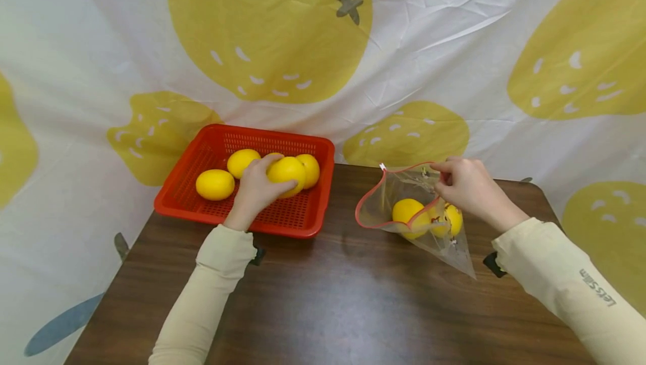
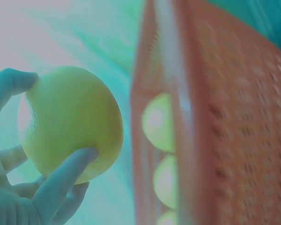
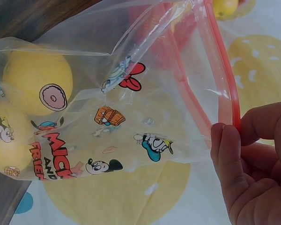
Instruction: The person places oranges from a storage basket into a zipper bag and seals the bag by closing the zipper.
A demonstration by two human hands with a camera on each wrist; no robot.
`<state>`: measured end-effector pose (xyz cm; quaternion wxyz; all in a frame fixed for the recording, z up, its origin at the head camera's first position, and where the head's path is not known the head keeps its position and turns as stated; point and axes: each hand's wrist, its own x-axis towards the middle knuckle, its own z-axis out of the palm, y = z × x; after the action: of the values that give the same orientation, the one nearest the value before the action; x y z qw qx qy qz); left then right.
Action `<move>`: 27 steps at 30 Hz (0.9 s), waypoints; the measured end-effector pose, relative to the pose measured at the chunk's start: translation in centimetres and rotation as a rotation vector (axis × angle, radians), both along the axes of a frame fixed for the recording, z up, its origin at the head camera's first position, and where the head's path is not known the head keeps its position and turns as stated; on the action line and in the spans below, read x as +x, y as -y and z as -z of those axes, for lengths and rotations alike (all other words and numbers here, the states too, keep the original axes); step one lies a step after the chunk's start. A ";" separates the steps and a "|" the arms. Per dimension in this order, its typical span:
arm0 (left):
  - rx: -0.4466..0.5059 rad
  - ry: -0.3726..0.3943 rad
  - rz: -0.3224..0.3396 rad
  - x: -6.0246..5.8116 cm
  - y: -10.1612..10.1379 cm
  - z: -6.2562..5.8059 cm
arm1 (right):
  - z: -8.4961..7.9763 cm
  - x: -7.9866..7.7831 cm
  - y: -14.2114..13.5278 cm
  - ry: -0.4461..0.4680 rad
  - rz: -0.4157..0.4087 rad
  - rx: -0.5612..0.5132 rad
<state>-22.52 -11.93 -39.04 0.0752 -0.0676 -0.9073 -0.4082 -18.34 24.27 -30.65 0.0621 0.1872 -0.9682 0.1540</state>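
Observation:
My left hand (image 1: 259,186) grips a round yellow fruit (image 1: 286,177), perhaps an orange or a lemon, above the red basket; the left wrist view shows the fruit (image 2: 72,123) between thumb and fingers. Several more yellow fruits (image 1: 215,185) lie in the basket (image 1: 166,199). On the right, my right hand (image 1: 466,188) pinches the red zip edge of a clear plastic zip bag (image 3: 131,108), whose mouth gapes toward the basket. Cartoon prints cover the bag. Two yellow fruits (image 3: 37,79) are seen inside it, resting low in the bag.
Both containers are on a dark brown wooden table (image 1: 323,309). Behind it hangs a white cloth (image 1: 429,45) printed with large yellow fruits. The basket stands at the back left, near the cloth, and the bag is to its right.

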 end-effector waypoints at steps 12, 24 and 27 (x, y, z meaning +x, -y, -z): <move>0.174 0.027 0.138 1.8 -4.2 -2.0 | -0.1 0.0 0.1 -0.004 0.002 -0.011; 0.236 0.047 0.256 2.5 -9.2 -1.5 | 0.0 0.1 0.1 0.002 -0.004 -0.005; 0.234 0.051 0.282 2.4 -10.3 -1.1 | 0.0 0.1 0.1 0.000 -0.004 -0.001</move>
<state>-20.07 -1.59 -37.94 0.0017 -0.1747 -0.8367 -0.5190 -18.23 24.19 -30.67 0.0619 0.1891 -0.9678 0.1545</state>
